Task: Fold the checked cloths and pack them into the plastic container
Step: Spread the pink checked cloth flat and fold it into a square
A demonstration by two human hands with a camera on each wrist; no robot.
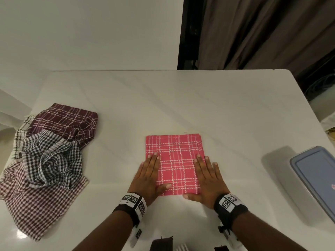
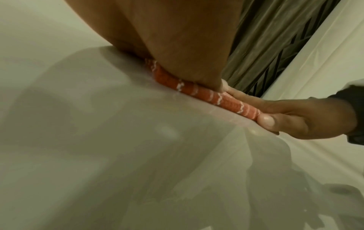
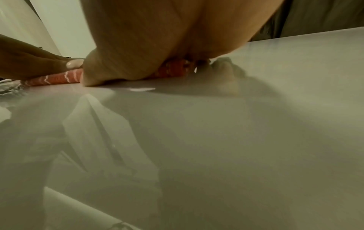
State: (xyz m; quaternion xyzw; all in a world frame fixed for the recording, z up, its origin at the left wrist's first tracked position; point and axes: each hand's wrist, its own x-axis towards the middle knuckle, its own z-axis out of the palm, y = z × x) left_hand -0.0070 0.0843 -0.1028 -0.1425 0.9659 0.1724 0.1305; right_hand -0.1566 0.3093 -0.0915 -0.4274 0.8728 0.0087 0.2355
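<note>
A folded pink checked cloth (image 1: 176, 163) lies flat on the white table (image 1: 199, 105). My left hand (image 1: 147, 175) presses flat on its left side, fingers straight, thumb on the near edge. My right hand (image 1: 208, 178) lies flat on its right side, thumb on the table by the near corner. In the left wrist view the cloth's folded edge (image 2: 206, 95) shows under my left palm (image 2: 177, 46), with the right hand (image 2: 295, 118) beyond. In the right wrist view the cloth (image 3: 57, 78) peeks from under my right palm (image 3: 157, 38). The plastic container (image 1: 313, 180), lid on, sits at the right.
A pile of unfolded checked cloths lies at the left: a maroon one (image 1: 67, 122), a black-and-white one (image 1: 52, 160) and a brown-and-white one (image 1: 36, 201). Dark curtains (image 1: 262, 31) hang behind the table's far right corner. Small dark items (image 1: 161, 243) sit at the near edge.
</note>
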